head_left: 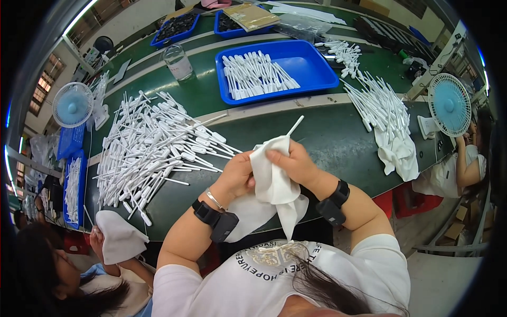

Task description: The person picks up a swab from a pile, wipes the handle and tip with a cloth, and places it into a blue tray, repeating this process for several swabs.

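Note:
In front of my chest, a white cloth [272,182] is bunched between my two hands, its loose corners hanging down. My left hand [237,173] grips its left side with curled fingers. My right hand [297,162] is closed on the cloth, thumb pressed on top. Out of the fold, up and to the right, pokes the thin end of a slim white plastic piece [297,124]; the cloth hides the rest. To the left lies a big loose heap of similar white pieces [153,148], thin-stemmed with wider oblong ends. Beyond my hands, a blue tray [314,71] holds several more in rows.
At right, more white pieces [383,105] lie beside another white cloth [398,156]. A clear bottle [178,63] and blue trays of black parts [177,27] stand farther back. Fans flank the bench [327,145]. A co-worker at lower left holds a white cloth [119,238]; another person sits at right.

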Demonstrator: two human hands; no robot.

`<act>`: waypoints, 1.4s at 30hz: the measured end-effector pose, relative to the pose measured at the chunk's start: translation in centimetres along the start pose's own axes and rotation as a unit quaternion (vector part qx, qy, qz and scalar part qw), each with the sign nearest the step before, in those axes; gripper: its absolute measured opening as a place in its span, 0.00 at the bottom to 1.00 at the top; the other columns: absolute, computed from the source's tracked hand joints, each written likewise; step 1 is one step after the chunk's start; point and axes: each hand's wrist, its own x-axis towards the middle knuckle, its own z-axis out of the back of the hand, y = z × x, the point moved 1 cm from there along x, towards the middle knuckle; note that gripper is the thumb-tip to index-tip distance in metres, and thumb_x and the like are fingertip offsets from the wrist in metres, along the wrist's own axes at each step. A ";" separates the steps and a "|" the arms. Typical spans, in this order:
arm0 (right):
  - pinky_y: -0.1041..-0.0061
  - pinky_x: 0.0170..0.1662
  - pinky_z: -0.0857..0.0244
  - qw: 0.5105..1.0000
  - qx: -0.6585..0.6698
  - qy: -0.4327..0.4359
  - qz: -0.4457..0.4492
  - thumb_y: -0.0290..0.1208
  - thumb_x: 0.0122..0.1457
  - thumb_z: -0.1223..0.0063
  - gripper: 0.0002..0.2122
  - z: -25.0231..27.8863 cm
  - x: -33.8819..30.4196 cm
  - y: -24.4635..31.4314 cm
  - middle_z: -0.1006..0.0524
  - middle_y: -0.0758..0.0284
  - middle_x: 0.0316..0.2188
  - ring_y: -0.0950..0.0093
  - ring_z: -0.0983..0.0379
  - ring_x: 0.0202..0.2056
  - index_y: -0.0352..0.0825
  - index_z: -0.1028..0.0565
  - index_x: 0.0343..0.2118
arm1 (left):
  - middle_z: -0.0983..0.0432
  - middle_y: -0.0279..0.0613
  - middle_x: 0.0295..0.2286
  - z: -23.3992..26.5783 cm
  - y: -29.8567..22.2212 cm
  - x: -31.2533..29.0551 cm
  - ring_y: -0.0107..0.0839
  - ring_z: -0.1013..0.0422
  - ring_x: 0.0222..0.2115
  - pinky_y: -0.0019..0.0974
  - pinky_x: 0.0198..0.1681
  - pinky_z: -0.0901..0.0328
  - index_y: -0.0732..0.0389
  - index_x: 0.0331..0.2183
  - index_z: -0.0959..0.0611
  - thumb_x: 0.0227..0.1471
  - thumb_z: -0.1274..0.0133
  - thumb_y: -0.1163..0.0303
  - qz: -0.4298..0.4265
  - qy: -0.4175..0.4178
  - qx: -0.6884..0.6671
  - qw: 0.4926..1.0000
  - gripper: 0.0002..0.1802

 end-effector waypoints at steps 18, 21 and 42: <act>0.78 0.35 0.32 0.927 0.323 -0.169 -0.089 0.33 0.58 0.56 0.11 3.4 0.7 1.5 0.25 0.64 0.31 0.76 0.27 0.31 0.30 0.29 0.37 | 0.28 0.44 0.22 0.5 0.4 -0.2 0.23 0.41 0.09 0.21 0.13 0.45 0.68 0.36 0.27 0.55 0.60 0.67 0.088 0.153 -0.078 0.981 0.14; 0.79 0.37 0.34 0.990 0.057 -0.106 -0.067 0.32 0.57 0.54 0.11 0.5 -0.3 -0.9 0.26 0.66 0.33 0.79 0.30 0.34 0.30 0.30 0.38 | 0.28 0.44 0.23 -0.4 0.2 0.0 0.23 0.40 0.10 0.23 0.13 0.43 0.69 0.37 0.27 0.55 0.60 0.68 0.089 0.115 -0.102 0.984 0.14; 0.65 0.32 0.36 0.935 -0.338 0.102 -0.037 0.37 0.56 0.56 0.13 -1.5 -0.6 0.1 0.27 0.51 0.27 0.55 0.30 0.31 0.30 0.33 0.34 | 0.31 0.34 0.19 -0.4 -2.4 -1.4 0.19 0.38 0.13 0.20 0.16 0.45 0.64 0.32 0.25 0.55 0.56 0.66 -0.245 -0.143 0.222 0.933 0.11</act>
